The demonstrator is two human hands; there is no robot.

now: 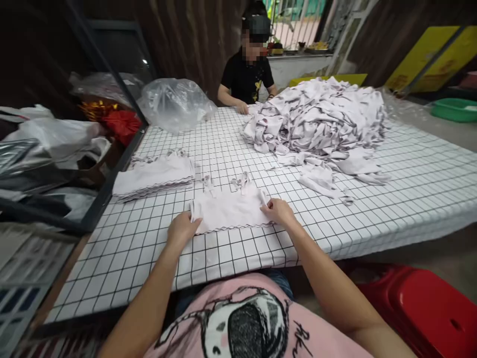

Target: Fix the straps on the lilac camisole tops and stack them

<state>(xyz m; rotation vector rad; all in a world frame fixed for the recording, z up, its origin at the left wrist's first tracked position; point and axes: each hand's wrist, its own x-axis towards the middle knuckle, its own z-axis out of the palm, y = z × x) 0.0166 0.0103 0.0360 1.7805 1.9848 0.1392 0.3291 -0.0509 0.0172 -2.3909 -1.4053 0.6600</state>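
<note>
While I watch through the head camera from a distance, the left hand (182, 228) pinches one side edge of a pale garment (231, 209), thumb on top of the cloth. The right hand (280, 213) is closed on the opposite edge, thumb against fingers. I judge that gripping both sides lets the cloth be drawn flat and square between them. The garment lies on the checked tablecloth (238, 253), near the edge closest to the wearer, where both arms reach it easily. Its wavy hem (233, 229) faces the wearer and its straps (244, 183) lie loosely beyond the far edge, perhaps so the body can be smoothed without catching them.

Just beyond the left hand I see a neat stack (154, 176) of similar pieces, hems facing the same way, which I take as an aid to even layering. Farther off to the right, a tangled heap (316, 119) of like cloth sits well apart from it, so loose and flat pieces do not mix. Behind the heap sits a co-worker (248, 74); I cannot tell what that person's hands hold.
</note>
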